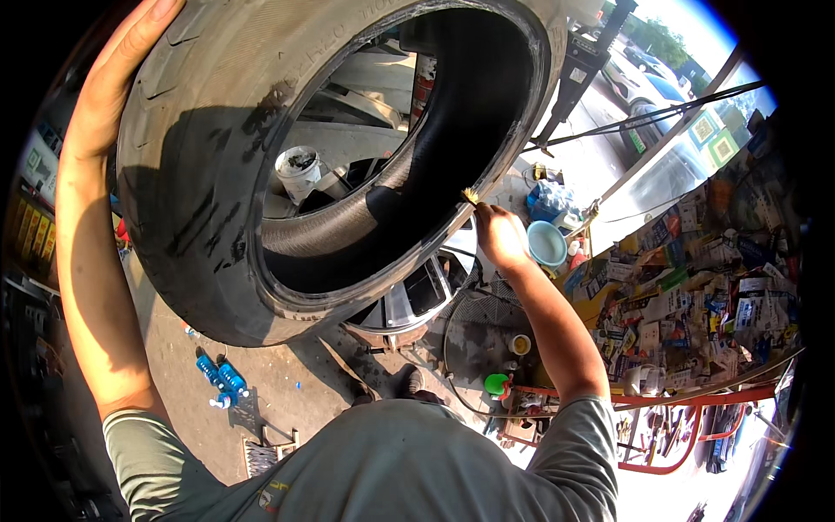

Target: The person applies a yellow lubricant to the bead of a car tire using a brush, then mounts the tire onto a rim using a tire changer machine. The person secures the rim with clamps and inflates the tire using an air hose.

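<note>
A large black tire stands tilted in front of me, its wide opening turned toward me. My left hand holds its tread at the upper left, fingers stretched along the rubber and partly cut off by the picture's edge. In my closed right hand is a small brush; its pale bristles are at the tire's right-hand bead, and its handle is hidden in my fingers. Wet dark streaks mark the sidewall. Below and behind the tire, a silver alloy wheel is partly covered by it.
Through the tire's opening shows a smeared white bucket. Blue bottles lie on the floor at the left. To the right are a light-blue basin, a hose, a sticker-covered surface and a red metal frame. Cars stand outside.
</note>
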Demonstrator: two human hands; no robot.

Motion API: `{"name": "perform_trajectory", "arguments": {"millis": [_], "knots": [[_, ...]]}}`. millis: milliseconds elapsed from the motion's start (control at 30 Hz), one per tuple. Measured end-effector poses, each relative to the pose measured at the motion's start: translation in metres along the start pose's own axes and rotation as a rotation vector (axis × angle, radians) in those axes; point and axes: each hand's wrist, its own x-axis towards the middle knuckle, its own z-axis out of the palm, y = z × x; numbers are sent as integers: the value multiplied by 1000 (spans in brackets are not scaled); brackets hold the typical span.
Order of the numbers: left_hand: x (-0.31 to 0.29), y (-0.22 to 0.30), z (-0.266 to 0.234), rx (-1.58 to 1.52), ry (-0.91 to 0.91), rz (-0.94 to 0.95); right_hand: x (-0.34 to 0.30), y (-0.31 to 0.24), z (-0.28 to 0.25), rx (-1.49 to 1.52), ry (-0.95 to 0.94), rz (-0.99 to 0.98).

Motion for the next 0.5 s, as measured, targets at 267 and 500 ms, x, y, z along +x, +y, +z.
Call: {"name": "perform_trajectory", "arguments": {"millis": [267, 500], "knots": [[7, -96, -71, -1013, 259, -182, 43, 37, -36, -215, 147, -5], [-6, -18, -10, -123, -76, 98, -54, -72, 40, 440, 88, -38]]}}
